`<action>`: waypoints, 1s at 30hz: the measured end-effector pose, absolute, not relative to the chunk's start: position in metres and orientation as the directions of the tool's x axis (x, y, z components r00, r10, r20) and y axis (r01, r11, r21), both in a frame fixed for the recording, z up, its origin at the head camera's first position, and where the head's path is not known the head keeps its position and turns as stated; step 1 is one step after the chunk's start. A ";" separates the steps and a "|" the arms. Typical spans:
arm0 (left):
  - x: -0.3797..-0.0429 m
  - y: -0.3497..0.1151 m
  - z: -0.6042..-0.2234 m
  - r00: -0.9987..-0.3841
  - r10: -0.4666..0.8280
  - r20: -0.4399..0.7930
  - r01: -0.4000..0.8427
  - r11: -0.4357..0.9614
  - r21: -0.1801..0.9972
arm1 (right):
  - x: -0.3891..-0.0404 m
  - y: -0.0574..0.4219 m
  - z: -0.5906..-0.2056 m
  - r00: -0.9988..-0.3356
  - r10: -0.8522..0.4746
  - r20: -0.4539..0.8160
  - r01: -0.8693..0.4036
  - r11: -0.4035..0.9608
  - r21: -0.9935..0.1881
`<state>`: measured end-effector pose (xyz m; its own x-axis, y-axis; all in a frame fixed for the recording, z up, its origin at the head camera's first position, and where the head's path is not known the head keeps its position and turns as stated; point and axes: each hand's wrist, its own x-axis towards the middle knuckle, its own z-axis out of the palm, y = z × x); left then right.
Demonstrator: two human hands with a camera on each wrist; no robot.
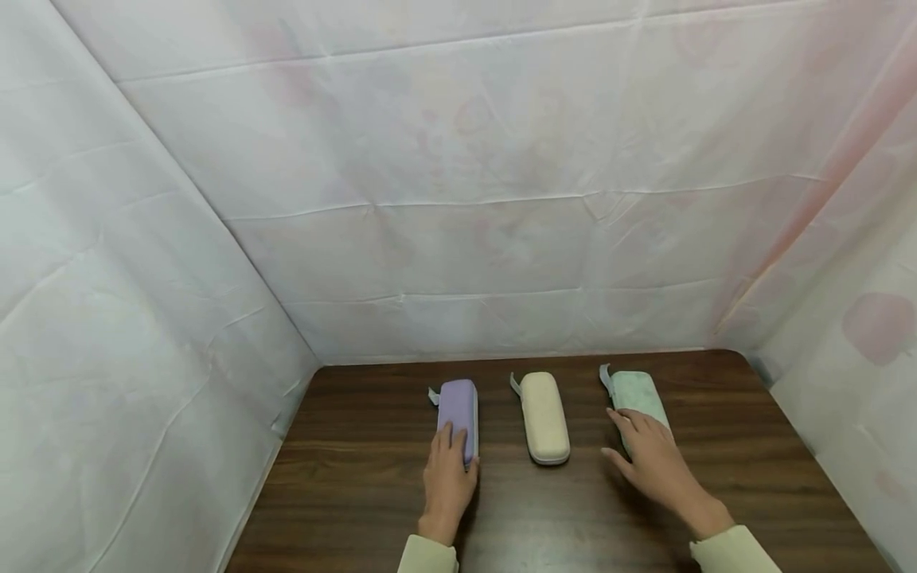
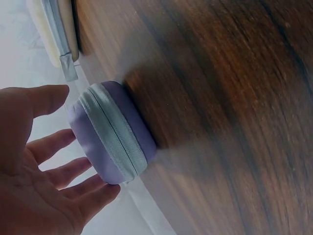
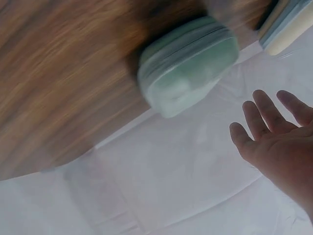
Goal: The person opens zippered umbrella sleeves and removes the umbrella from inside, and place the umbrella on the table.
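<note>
Three zippered pouches lie in a row on the table. My left hand [image 1: 447,484] is at the near end of the purple pouch [image 1: 456,404], fingertips over its top. In the left wrist view, that hand's fingers are extended along the pouch's upper side, and the thumb stands apart from it. My right hand [image 1: 653,465] hangs over the near part of the mint green pouch [image 1: 639,393], fingers spread, hiding part of it. The right wrist view shows a gap between those fingers and the green pouch. Between the hands lies the cream pouch [image 1: 544,418], untouched.
The dark wood table [image 1: 337,469] has a rounded far right corner. Pale patterned cloth [image 1: 466,263] hangs behind the table, with more on the left and right sides. A grey strap [image 1: 606,377] sticks out at the green pouch's far left corner; the other pouches have similar straps.
</note>
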<state>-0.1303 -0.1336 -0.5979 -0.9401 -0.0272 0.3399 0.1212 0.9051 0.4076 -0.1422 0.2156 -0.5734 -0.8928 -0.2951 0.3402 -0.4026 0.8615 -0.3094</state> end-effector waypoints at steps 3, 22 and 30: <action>-0.131 -0.133 -0.599 -0.937 -0.031 0.349 0.118 0.909 0.400 | -0.146 0.208 -0.573 -0.891 -0.306 0.335 -0.413 0.854 -0.317; -0.131 -0.128 -0.601 -0.924 -0.057 0.378 0.098 0.921 0.377 | -0.166 0.164 -0.568 -0.843 -0.397 0.363 -0.508 0.809 -0.296; -0.131 -0.127 -0.602 -0.925 -0.056 0.377 0.090 0.928 0.361 | -0.172 0.151 -0.565 -0.846 -0.415 0.336 -0.513 0.806 -0.295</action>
<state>-0.1310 -0.1267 -0.6022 -0.9247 -0.0565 0.3765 0.0904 0.9281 0.3611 -0.1724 0.1507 -0.5649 -0.8456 -0.4146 0.3361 -0.5126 0.8064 -0.2950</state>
